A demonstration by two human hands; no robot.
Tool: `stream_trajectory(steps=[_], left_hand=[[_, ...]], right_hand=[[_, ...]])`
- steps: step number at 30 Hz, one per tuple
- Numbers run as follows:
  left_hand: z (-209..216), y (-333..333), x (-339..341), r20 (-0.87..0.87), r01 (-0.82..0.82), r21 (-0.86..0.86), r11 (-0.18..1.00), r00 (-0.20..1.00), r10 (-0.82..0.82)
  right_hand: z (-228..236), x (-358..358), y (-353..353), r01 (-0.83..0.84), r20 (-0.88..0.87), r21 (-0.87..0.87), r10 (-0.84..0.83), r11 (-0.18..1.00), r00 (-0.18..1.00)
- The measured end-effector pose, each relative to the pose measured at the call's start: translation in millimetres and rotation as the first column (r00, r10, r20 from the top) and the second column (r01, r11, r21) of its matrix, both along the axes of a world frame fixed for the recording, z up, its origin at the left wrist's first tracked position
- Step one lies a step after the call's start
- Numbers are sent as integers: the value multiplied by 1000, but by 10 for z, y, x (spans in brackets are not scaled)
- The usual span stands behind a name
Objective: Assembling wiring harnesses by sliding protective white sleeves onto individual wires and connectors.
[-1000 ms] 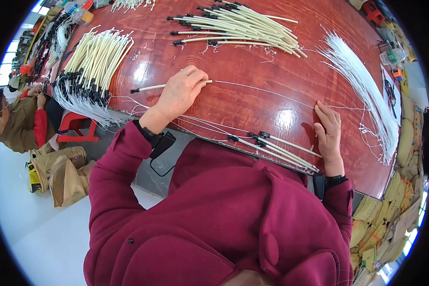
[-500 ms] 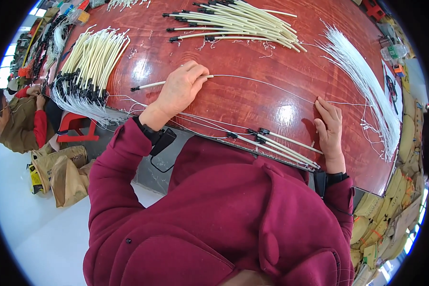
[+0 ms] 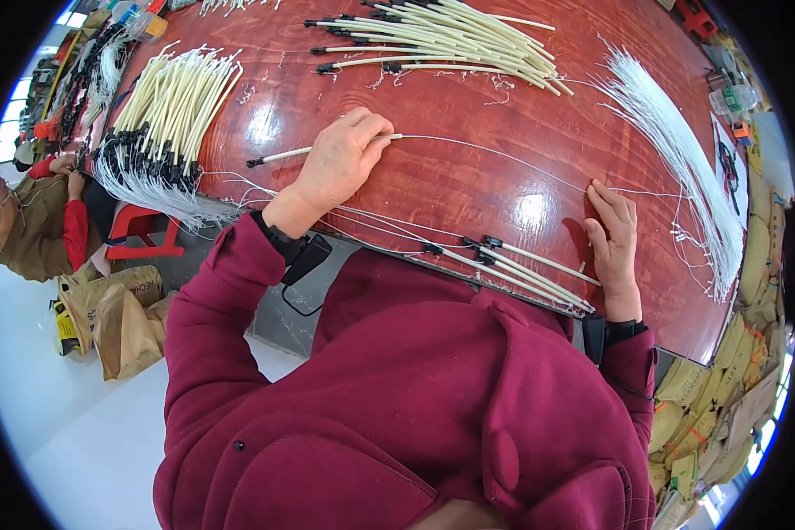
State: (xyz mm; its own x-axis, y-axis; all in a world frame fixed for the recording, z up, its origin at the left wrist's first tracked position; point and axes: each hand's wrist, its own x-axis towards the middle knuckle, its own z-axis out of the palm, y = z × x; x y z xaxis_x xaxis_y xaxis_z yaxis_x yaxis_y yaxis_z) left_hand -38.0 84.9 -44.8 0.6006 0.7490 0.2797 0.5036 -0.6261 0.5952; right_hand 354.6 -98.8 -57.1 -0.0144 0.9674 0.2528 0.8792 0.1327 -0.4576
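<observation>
The left hand (image 3: 344, 157) has its grip closed on a cream tube (image 3: 283, 156) with a black end, over a glossy red-brown wooden desk (image 3: 468, 199); the right hand (image 3: 613, 228), grip spread, touches a thin white cord (image 3: 503, 152). Black-capped cream rods (image 3: 539, 281) lie nearby; tan sacks (image 3: 715, 375) pile rightward, a red plastic stool (image 3: 134, 218) leftward.

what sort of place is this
It looks like a small hand-assembly workshop: a pile of pale tubes with black ends and a sheaf of white cords lie on a red table, with filled sacks heaped on the right.
</observation>
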Motion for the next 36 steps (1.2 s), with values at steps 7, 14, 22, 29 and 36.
stream_trajectory(steps=[7,14,22,29,36], left_hand=[[-109,168,204,-163,133,279,951,983,-90],[-14,-201,1447,-409,466,224,856,842,-351],[156,-531,1662,-371,484,337,808,857,-359],[13,-96,834,-225,-10,210,978,973,58],[-63,-32,614,-263,-80,32,996,961,86]], right_hand=[[80,-61,-2,-29,36,-34,30,999,999],[138,-306,53,-80,161,-54,88,995,983],[11,-109,33,0,78,58,-5,998,997],[103,-85,299,-131,131,132,114,983,985],[40,-36,280,-128,115,69,120,989,986]])
